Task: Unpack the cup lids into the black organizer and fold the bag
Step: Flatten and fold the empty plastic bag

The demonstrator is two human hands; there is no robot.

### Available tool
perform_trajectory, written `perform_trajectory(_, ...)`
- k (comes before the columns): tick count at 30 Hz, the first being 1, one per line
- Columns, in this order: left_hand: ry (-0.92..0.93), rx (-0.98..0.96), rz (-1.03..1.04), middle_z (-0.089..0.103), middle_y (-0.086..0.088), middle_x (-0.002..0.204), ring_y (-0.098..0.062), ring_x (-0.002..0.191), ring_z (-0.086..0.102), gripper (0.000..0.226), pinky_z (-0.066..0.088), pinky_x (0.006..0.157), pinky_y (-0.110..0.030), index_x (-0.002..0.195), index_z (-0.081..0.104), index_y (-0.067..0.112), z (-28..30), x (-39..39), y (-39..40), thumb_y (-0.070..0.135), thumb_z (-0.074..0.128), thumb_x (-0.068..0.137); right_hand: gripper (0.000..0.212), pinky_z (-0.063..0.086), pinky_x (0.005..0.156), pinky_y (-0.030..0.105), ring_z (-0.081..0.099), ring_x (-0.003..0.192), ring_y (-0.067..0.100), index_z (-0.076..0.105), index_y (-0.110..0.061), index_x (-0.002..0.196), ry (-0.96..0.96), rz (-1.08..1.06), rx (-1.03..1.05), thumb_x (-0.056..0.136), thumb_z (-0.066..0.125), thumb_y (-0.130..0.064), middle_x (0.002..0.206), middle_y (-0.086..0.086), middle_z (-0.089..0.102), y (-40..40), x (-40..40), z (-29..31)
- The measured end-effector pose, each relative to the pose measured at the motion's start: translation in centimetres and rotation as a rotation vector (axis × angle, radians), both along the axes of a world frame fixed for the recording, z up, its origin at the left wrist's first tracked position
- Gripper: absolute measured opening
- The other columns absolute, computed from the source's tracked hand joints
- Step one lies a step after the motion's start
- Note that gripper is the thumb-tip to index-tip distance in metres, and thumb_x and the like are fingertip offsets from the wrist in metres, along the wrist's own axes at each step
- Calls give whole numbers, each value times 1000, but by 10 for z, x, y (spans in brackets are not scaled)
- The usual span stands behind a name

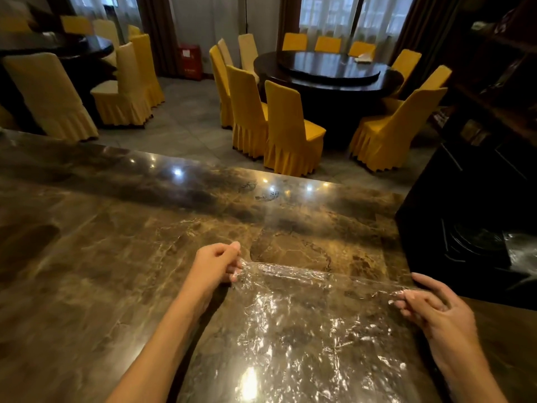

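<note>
Two hands work one clear plastic bag (313, 338) on a brown marble counter (101, 257). No brand or label is legible on the bag; the only writing in view is pale marks on a red box (190, 61) against the far wall, too small to read.

Left hand (216, 264) — fingers curled, thumb and fingertips pressed together on the bag's far-left corner. The corner sits right at the fingertips, raised a little off the counter.

Bag — crinkled and transparent, lying mostly flat between the forearms, spreading toward the camera. Its far edge is rolled or folded into a narrow band stretched taut from one hand to the other.

Right hand (433, 308) — thumb and fingers closed on the far-right corner of the same band, just beside the counter's right edge.

Black organizer (465, 228) — stands to the right of the counter, well apart from the left hand, near the right one. Dark round lids (476, 241) show inside one compartment; count cannot be told.

Background: a dark round table (328, 72) ringed by yellow-covered chairs (290, 126).
</note>
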State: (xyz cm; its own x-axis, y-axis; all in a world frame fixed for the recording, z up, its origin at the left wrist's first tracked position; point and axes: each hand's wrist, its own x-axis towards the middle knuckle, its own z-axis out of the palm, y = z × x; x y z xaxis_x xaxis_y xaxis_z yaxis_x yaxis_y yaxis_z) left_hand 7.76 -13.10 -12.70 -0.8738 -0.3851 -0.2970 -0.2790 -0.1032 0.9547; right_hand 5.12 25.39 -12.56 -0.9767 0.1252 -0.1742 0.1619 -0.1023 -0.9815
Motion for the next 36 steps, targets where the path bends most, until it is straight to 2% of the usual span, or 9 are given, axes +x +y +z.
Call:
perform_trajectory(3, -27, -137, -24, 67, -15, 66, -24, 62, 59, 26, 49, 59, -33, 72, 75, 6, -5, -4, 2, 22, 70, 92, 45, 60, 61, 22, 75, 75, 23, 66, -19, 114, 25, -11, -5, 69, 71, -16, 88, 15, 77, -4, -1, 3)
perform_trajectory(11, -45, -173, -3, 65, -9, 55, -13, 46, 54, 31, 45, 44, -21, 65, 64, 5, -9, -6, 5, 13, 66, 95, 41, 60, 61, 21, 76, 73, 21, 67, -18, 112, 14, -60, -45, 72, 72, -13, 88, 15, 77, 1, 5, 6)
perform_trajectory(16, -55, -460, 63, 60, -5, 58, -16, 56, 52, 37, 47, 63, -34, 64, 59, 3, -8, -13, 11, 18, 59, 97, 44, 59, 55, 21, 74, 65, 18, 67, -13, 112, -60, -113, -17, 70, 74, -6, 86, 16, 77, 2, 4, 0)
perform_trajectory(20, -42, -125, 17, 66, -10, 56, -14, 40, 53, 39, 46, 39, -26, 67, 65, 2, -5, -16, 14, 28, 64, 96, 33, 59, 56, 21, 75, 66, 17, 66, -15, 111, -95, -149, -17, 82, 70, 0, 86, 14, 78, 0, 1, -4)
perform_trajectory(24, -62, -125, -32, 62, -12, 57, -14, 44, 52, 26, 46, 45, -25, 72, 71, -2, -5, -21, 13, 17, 72, 91, 31, 59, 53, 20, 74, 66, 17, 65, -16, 111, -97, -227, 18, 85, 69, 0, 87, 16, 77, 1, -1, -1)
perform_trajectory(27, -39, -177, 40, 61, -21, 55, -16, 44, 49, 34, 49, 54, -31, 63, 62, 3, -10, -25, 17, 15, 64, 95, 32, 61, 60, 27, 70, 81, 21, 61, -15, 117, -97, -346, 225, 89, 67, -2, 102, 17, 72, -2, -2, 1)
perform_trajectory(29, -31, -119, 148, 61, -4, 45, -11, 41, 53, 37, 55, 53, -31, 62, 58, 7, -12, -28, 23, 13, 58, 98, 32, 57, 74, 36, 63, 90, 15, 60, -21, 120, 29, -408, 593, 91, 65, -9, 114, 9, 66, -12, 3, 13)
perform_trajectory(32, -3, 9, 378, 61, -2, 53, -6, 36, 52, 33, 47, 40, -24, 71, 58, 7, -15, -32, 26, 15, 52, 102, 20, 54, 74, 29, 64, 90, 6, 66, -36, 97, 230, -177, 721, 89, 66, -19, 98, -11, 70, -40, 30, 41)
perform_trajectory(36, 17, 111, 747, 67, -9, 69, -10, 42, 59, 16, 46, 39, -23, 95, 58, 8, -23, -25, 14, 18, 48, 103, 16, 57, 56, 26, 69, 60, 10, 71, -31, 82, 121, 322, 546, 88, 65, -18, 73, -4, 73, -88, 82, 36)
